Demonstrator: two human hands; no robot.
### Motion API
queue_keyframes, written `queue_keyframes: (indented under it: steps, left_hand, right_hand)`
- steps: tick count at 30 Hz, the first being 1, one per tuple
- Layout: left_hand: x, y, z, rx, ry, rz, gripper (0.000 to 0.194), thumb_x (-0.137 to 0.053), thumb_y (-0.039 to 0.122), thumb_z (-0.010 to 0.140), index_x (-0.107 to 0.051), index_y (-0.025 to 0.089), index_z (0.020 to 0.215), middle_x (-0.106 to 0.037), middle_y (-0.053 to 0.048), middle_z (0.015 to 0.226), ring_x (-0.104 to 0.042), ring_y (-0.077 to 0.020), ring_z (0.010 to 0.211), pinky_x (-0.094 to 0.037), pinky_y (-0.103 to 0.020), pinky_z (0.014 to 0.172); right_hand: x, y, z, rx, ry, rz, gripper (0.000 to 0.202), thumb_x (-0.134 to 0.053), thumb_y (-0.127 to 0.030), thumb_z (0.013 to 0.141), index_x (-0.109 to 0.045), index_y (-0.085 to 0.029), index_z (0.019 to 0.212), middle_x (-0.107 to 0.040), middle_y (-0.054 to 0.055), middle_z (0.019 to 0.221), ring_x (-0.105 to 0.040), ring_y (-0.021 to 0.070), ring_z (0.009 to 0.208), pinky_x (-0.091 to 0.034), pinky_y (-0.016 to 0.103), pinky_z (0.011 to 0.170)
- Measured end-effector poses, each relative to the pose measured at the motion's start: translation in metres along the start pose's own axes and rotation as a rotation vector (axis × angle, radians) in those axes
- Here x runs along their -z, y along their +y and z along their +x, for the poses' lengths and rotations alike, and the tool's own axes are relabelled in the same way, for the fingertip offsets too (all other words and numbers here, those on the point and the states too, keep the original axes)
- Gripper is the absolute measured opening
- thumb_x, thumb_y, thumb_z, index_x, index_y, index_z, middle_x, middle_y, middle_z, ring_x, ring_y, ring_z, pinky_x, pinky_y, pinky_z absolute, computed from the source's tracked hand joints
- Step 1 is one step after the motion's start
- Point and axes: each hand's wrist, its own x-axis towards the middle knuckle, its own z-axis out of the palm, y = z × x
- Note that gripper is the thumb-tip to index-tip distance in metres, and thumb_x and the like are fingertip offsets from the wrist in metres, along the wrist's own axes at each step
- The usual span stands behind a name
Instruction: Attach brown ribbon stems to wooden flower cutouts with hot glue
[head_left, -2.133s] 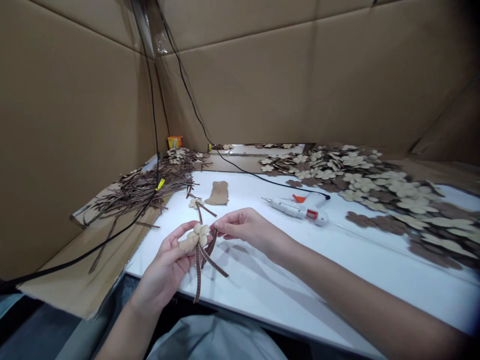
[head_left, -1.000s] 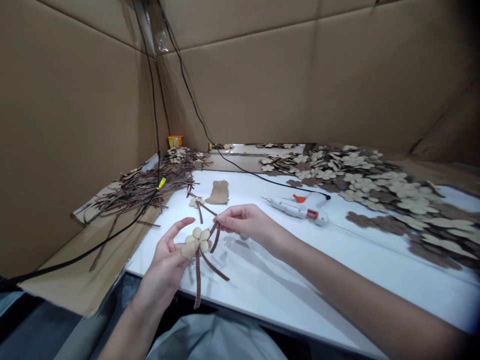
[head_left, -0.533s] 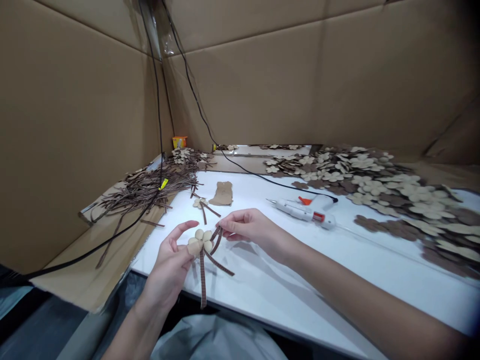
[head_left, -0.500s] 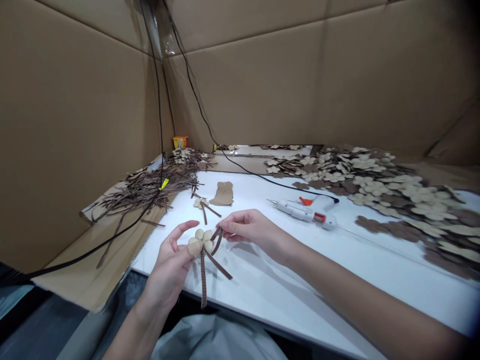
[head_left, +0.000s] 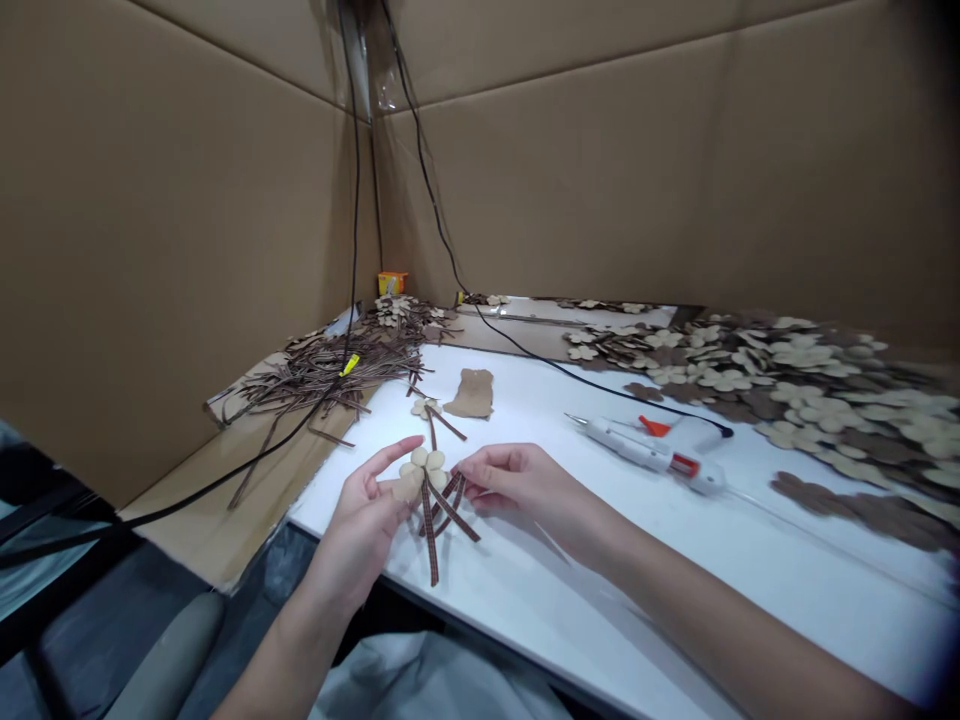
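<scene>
Between thumb and fingers, my left hand [head_left: 367, 515] pinches a cream felt flower [head_left: 429, 462] whose brown checked ribbon tails [head_left: 430, 540] hang down over the table. Just to the right, my right hand [head_left: 517, 480] is closed on a looped brown checked ribbon [head_left: 454, 495] beside the flower's petals. Whether that loop touches the flower's back I cannot tell. Behind my hands, another cream flower with ribbon tails [head_left: 423, 408] lies on the white table, next to a torn piece of brown cardboard [head_left: 472, 393].
A white glue gun [head_left: 637, 448] lies at the right, its black cord [head_left: 540, 363] crossing the back of the white table [head_left: 525, 580]. Cream and brown felt flowers [head_left: 795, 380] are heaped far right. Loose ribbons [head_left: 322, 370] pile up at left. Cardboard walls [head_left: 600, 180] enclose the table.
The view has turned slightly left, so everything sits further right. My right hand has brought the ribbon loop closer to the flower, and its ends now cross behind the hanging tails.
</scene>
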Motion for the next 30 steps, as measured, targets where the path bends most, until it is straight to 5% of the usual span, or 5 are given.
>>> queue_keyframes:
  steps: [14, 24, 30]
  left_hand:
    - [-0.001, 0.001, 0.003, 0.018, -0.001, -0.034, 0.039, -0.069, 0.017, 0.072, -0.057, 0.009, 0.108, -0.069, -0.011, 0.094, -0.064, -0.0138, 0.080, -0.049, -0.022, 0.074]
    - [0.001, 0.000, 0.001, 0.015, 0.023, 0.067, 0.063, -0.076, 0.018, 0.065, -0.046, 0.010, 0.120, -0.069, -0.006, 0.071, -0.065, -0.0121, 0.067, -0.049, -0.020, 0.070]
    - [0.001, 0.001, 0.000, 0.033, -0.018, 0.120, 0.068, -0.077, 0.022, 0.064, -0.045, 0.009, 0.123, -0.058, 0.005, 0.049, -0.059, -0.0086, 0.055, -0.045, -0.018, 0.064]
  right_hand:
    - [0.001, 0.006, 0.003, -0.004, 0.012, -0.003, 0.031, -0.074, -0.040, 0.064, -0.068, -0.011, 0.072, -0.061, 0.003, 0.071, -0.054, 0.0089, 0.066, -0.044, 0.022, 0.068]
    - [0.005, 0.009, 0.006, -0.015, 0.050, 0.003, 0.035, -0.076, -0.043, 0.059, -0.068, -0.011, 0.070, -0.063, 0.003, 0.067, -0.055, 0.0082, 0.062, -0.045, 0.023, 0.068]
    - [0.008, 0.013, 0.008, 0.011, 0.004, 0.046, 0.027, -0.074, -0.038, 0.064, -0.067, -0.012, 0.069, -0.063, 0.002, 0.066, -0.056, 0.0076, 0.061, -0.045, 0.021, 0.066]
